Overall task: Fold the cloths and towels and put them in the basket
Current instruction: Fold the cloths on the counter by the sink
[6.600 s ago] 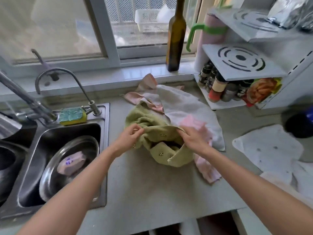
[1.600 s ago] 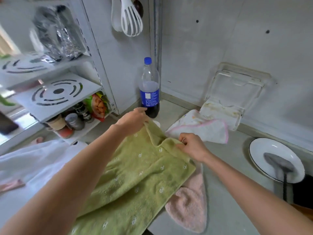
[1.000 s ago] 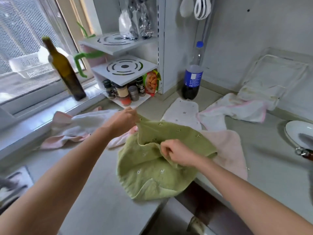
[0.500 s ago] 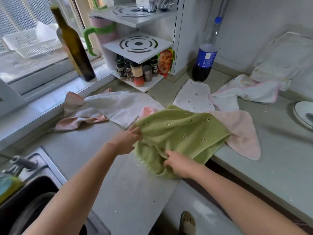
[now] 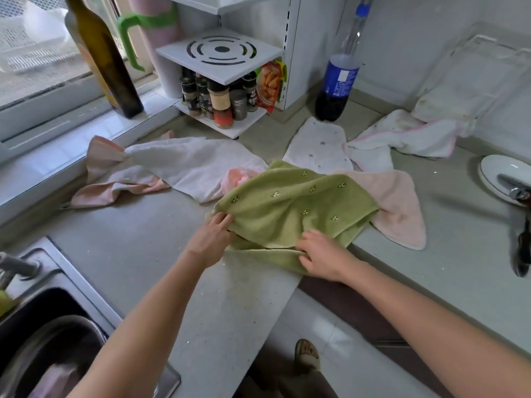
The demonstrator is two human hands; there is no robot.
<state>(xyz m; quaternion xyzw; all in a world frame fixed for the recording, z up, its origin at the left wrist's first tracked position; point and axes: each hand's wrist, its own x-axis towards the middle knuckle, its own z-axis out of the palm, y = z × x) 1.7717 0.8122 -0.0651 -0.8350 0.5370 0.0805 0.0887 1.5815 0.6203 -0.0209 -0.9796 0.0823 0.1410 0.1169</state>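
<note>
The green towel [image 5: 296, 208] lies on the counter [image 5: 138, 248] directly ahead of both hands, doubled over on itself, its long axis running from the left hand away to the right and a little farther from the person. The left hand [image 5: 211, 239] is closed on the towel's near left corner, fingers curled over the top layer and thumb hidden beneath it. The right hand [image 5: 323, 258] pinches the near edge where the upper layer meets the lower one, at the counter's inner corner (part of the lower layer droops over that edge). Both hands hold the same near long side, so the far side lies beyond them, unheld.

The fold seems to be at the aligning stage: the top layer sags and wrinkles between the hands. The next move likely calls for squaring the near edges, then carrying one short end across to the other. The left hand sits right at a short end, so it is better placed to lead that.

Beyond the towel, just past the right hand, lies a pink cloth [image 5: 399, 208], partly under the towel. A white towel [image 5: 186, 165] lies beyond the left hand. A basket for the folded cloths I cannot pick out near the hands.
</note>
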